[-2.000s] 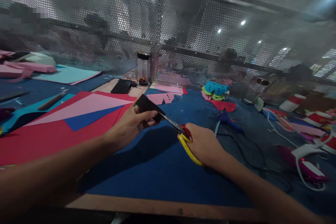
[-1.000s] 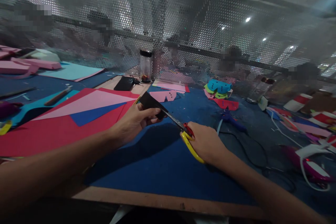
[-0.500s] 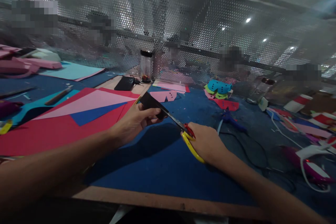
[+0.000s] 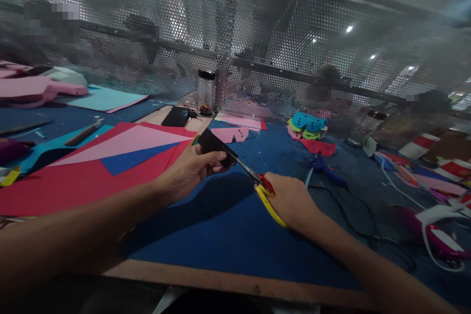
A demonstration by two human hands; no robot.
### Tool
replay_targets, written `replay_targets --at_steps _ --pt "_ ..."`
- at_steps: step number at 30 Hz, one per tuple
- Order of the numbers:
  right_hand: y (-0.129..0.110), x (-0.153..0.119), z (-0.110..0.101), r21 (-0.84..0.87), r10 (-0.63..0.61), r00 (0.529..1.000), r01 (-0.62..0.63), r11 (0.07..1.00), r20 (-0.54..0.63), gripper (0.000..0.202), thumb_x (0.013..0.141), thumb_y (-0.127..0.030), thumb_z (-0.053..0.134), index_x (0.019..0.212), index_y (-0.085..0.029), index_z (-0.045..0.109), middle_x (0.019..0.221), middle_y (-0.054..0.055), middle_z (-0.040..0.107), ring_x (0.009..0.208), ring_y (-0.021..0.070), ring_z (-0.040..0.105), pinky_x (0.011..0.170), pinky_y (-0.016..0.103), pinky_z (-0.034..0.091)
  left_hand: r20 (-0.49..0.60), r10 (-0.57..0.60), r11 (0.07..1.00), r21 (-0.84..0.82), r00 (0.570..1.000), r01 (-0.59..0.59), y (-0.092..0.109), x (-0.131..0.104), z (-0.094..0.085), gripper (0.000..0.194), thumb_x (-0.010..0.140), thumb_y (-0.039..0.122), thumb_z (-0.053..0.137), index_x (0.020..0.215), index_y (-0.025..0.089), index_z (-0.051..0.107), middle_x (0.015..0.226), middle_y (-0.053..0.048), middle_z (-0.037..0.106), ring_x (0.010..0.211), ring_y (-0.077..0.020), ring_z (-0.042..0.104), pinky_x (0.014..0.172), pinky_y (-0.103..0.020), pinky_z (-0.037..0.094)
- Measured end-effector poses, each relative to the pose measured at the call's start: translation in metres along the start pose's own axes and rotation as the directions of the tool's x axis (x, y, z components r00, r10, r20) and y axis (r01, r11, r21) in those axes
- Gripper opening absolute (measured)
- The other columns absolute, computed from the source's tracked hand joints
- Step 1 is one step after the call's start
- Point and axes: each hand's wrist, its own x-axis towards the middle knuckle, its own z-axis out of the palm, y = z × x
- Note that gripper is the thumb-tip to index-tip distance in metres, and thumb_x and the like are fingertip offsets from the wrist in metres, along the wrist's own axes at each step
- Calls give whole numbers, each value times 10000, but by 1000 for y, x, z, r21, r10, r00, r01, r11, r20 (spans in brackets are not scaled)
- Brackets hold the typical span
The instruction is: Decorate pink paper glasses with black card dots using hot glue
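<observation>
My left hand pinches a small black sheet, thumb on top, above the blue tabletop. The scissors, with yellow and red handles, are gripped in my right hand. Their blades meet the black sheet's right edge, partly hidden by it. To the left, under my forearm, lie large red sheets with a pink sheet and a blue piece on top. Just beyond the left hand rests a pink cut piece with black dots.
A clear jar with a black lid stands at the back near a black wallet-like object. Colourful cut pieces are stacked back right. A blue glue gun and a purple one lie right with cords. A perforated metal screen rises behind.
The view has shifted very slightly. Both hands, the scissors and the black sheet keep almost the same position.
</observation>
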Motion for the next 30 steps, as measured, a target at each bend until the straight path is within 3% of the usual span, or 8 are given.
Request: replay_targets --at_steps 12,20,25,30 --pt "-3 1 -5 -14 22 999 -22 1000 49 229 980 -390 493 933 -217 636 891 63 754 791 221 696 602 296 275 6 -25 1000 -1 1000 25 -1 0 -1 164 770 169 813 908 137 730 892 -48 735 713 -111 646 661 -200 528" --pt "-1 1 -3 -5 1 1000 -1 1000 4 274 989 -420 468 892 -222 631 846 54 749 753 217 690 585 309 226 -72 -3 999 -41 997 1 3 1 -2 168 760 189 821 903 154 741 970 -57 758 835 -163 691 745 -265 567" --pt "1 0 0 8 -3 1000 4 1000 -17 302 988 -451 464 858 -222 614 824 43 745 717 205 680 579 306 196 -117 -7 1000 -13 993 5 6 1 -1 209 727 174 835 905 129 734 920 -75 763 802 -165 689 691 -250 550" --pt "2 1 1 29 -12 999 14 999 -42 194 949 -365 519 863 -215 608 845 40 746 734 201 679 581 302 188 -100 21 1000 -7 995 -22 7 0 2 214 726 169 834 906 126 727 914 -59 752 771 -144 674 664 -232 547"
